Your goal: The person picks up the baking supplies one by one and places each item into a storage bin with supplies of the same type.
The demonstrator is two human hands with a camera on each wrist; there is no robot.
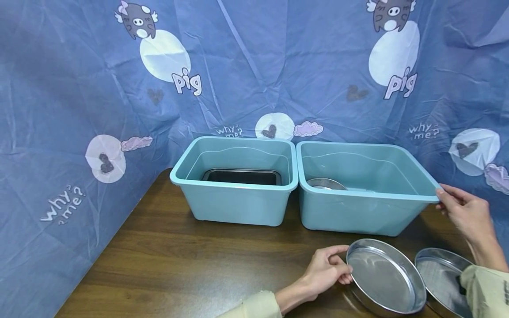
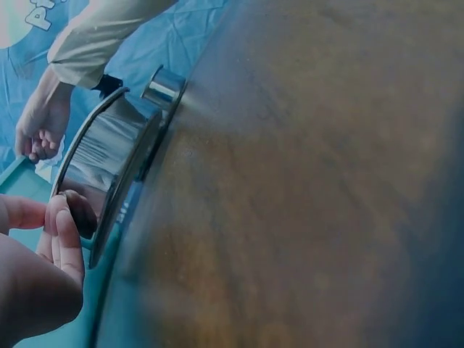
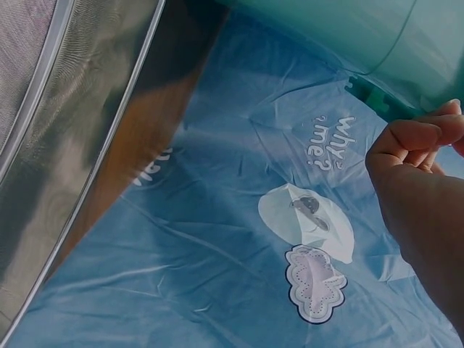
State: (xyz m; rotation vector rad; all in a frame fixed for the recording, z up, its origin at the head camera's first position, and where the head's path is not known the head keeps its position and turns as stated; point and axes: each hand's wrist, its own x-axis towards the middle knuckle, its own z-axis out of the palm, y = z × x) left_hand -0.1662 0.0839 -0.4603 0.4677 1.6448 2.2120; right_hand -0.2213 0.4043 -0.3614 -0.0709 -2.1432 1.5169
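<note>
My left hand [image 1: 327,270] pinches the near-left rim of a round metal sieve [image 1: 381,276], which is tilted and has a shiny steel wall. In the left wrist view, the thumb and fingers of the left hand [image 2: 51,254] close on its edge. My right hand [image 1: 469,212] grips the right front corner of the right-hand blue-green bin [image 1: 358,214] between thumb and fingers. Below my right forearm lies a second round sieve [image 1: 441,274], partly covered by the sleeve; its fine mesh [image 3: 18,65] shows in the right wrist view.
Beside it on the left stands another blue-green bin [image 1: 238,203] with a dark rectangular tray [image 1: 242,176] inside. A round metal piece [image 1: 326,183] lies in the right bin. Both bins stand on a brown wooden table [image 1: 191,265] before a printed blue cloth [image 1: 238,66].
</note>
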